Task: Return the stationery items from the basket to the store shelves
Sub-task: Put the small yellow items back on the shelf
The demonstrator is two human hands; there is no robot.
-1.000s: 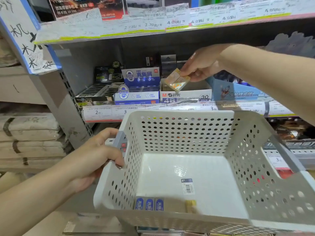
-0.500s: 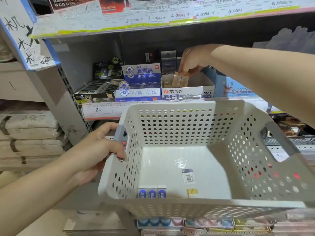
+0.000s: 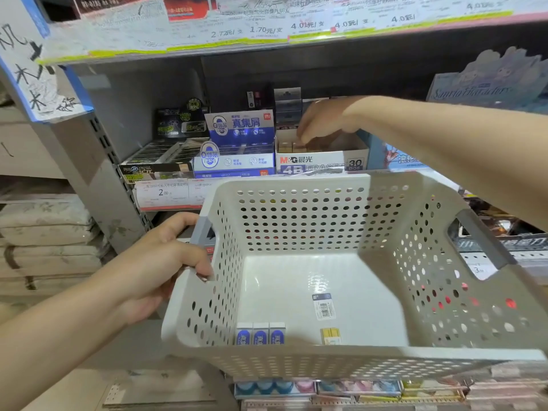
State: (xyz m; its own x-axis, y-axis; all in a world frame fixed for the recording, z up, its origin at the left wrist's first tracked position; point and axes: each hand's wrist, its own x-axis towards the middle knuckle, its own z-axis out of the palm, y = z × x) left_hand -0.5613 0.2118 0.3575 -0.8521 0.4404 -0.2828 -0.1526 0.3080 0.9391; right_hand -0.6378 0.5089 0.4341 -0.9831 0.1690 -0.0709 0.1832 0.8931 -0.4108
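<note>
My left hand (image 3: 160, 262) grips the left handle of a white perforated basket (image 3: 296, 180) held in front of the shelves. Three blue-wrapped erasers (image 3: 261, 333) and one yellow eraser (image 3: 330, 336) stand against the basket's near wall. My right hand (image 3: 323, 123) reaches over the basket into the open M&G 4B eraser box (image 3: 314, 164) on the shelf. Its fingers point down and touch the tan erasers (image 3: 292, 147) packed inside. I see nothing held in that hand.
A blue-and-white Deli eraser box (image 3: 237, 161) and a black eraser box (image 3: 154, 164) stand left of the M&G box. Price strips run along the shelf edge (image 3: 163, 192). An upper shelf (image 3: 267, 31) overhangs. Lower shelves hold more stationery (image 3: 326, 387). A barcode sticker (image 3: 324, 306) lies on the basket floor.
My right hand carried a tan eraser from above the basket down into the M&G box and now rests its fingers on the erasers there. The basket stayed in my left hand.
</note>
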